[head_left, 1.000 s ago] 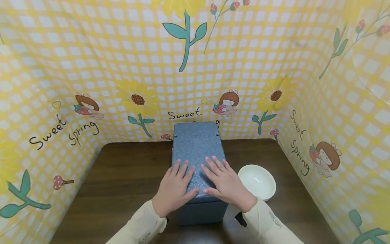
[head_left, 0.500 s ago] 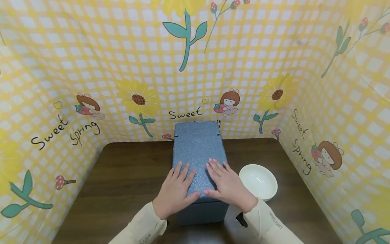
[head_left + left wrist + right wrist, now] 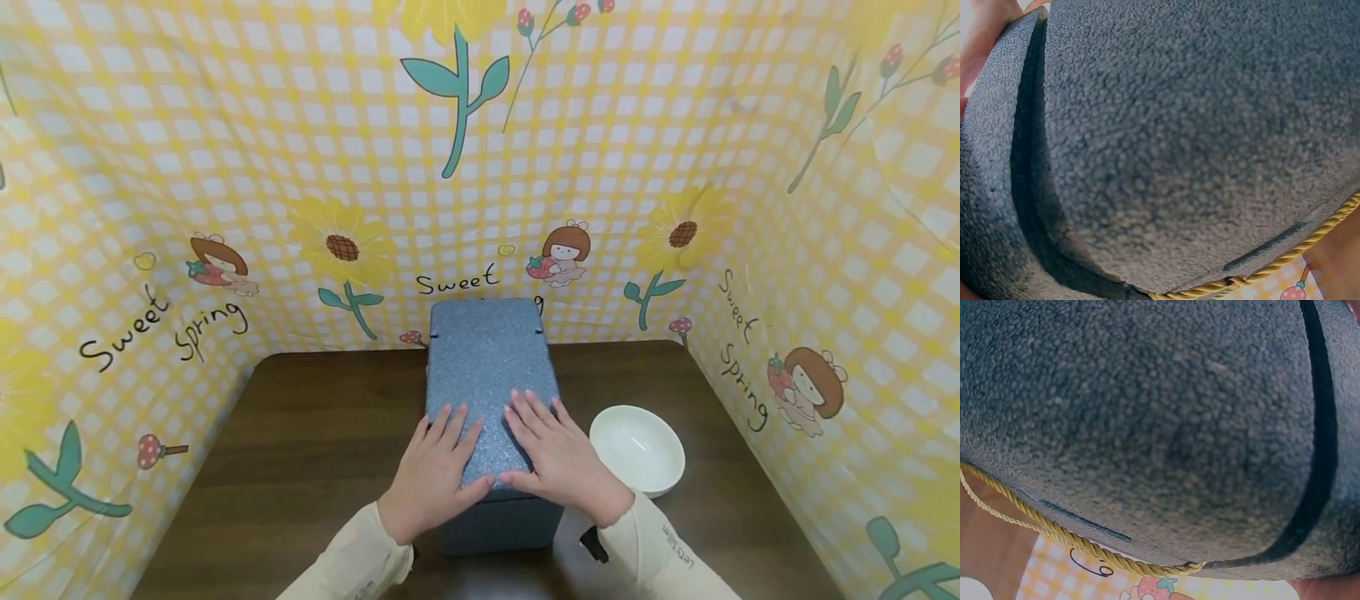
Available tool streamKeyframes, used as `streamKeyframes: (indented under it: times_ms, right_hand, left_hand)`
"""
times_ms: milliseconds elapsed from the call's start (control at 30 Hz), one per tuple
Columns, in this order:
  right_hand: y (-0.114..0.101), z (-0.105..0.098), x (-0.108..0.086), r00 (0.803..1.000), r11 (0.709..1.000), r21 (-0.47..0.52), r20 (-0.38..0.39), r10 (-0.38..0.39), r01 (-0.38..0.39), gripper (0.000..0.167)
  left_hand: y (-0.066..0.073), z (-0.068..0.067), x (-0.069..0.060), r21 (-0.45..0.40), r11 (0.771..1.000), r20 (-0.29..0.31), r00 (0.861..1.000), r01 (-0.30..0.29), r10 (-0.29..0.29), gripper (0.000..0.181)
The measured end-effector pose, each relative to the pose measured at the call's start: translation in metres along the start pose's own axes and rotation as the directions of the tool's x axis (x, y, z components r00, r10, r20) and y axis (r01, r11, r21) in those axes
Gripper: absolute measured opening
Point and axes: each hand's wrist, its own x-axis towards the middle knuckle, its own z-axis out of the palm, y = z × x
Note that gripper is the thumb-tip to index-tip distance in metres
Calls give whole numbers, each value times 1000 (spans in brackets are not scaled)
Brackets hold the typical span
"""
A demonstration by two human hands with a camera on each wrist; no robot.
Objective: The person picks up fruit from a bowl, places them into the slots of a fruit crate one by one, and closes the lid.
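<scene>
A blue-grey speckled foam box (image 3: 498,529) stands lengthwise on the table, with its lid (image 3: 487,358) resting on top. My left hand (image 3: 431,479) lies on the lid's near left part, fingers spread and pointing away from me. Mirroring it, my right hand (image 3: 562,458) rests on the near right part, and the two thumb tips almost meet at the near edge. Both wrist views look closely at the box's sides, where a dark seam runs between lid and body. A gold twisted rope (image 3: 1319,234) runs along the box in the left wrist view. The box's inside is hidden.
A white bowl (image 3: 637,450) sits right of the box, close to my right forearm. The dark wooden table (image 3: 322,433) is enclosed at the back and sides by a yellow checked cloth (image 3: 420,200) with printed flowers and figures.
Both hands have slid slightly toward me on the lid, and the right fingers have come closer together. The box and bowl have stayed put.
</scene>
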Motion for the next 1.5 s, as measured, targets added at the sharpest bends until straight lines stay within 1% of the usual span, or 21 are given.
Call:
streamKeyframes:
  times_ms: [167,333,467,600,767,1033,1333,1400,1500]
  right_hand:
    - [1,2,-1,1000,1000,8,-2,-11,11,71]
    - [3,3,-2,1000,1000,-20,-7,-6,6,66]
    - [2,4,-3,1000,999,-38,-10,-18,17,63]
    - [1,4,-3,999,999,-49,-30,-25,24,62]
    - [1,3,-2,998,997,-66,-40,-39,36,62]
    - [0,4,-2,998,994,-104,-47,-46,41,61]
    - [0,8,-4,995,990,-134,-81,-62,51,64]
    - [-1,8,-4,995,990,-127,-81,-64,53,64]
    - [-2,8,-5,995,991,-124,-74,-63,54,63]
  left_hand:
    - [0,4,-1,26,999,-46,999,-18,19,67]
    - [1,6,2,34,999,-95,995,-35,38,66]
    - [0,7,1,31,999,-114,993,-38,41,65]
    - [-1,8,1,42,998,-137,989,-46,51,64]
    - [-2,10,0,50,997,-183,981,-60,68,64]
    - [-3,15,0,86,992,-246,963,-92,110,68]
    - [-5,20,-1,124,985,-319,935,-119,153,69]
    - [-4,20,-1,118,986,-325,933,-119,151,69]
    - [-4,21,-2,108,987,-327,934,-116,145,69]
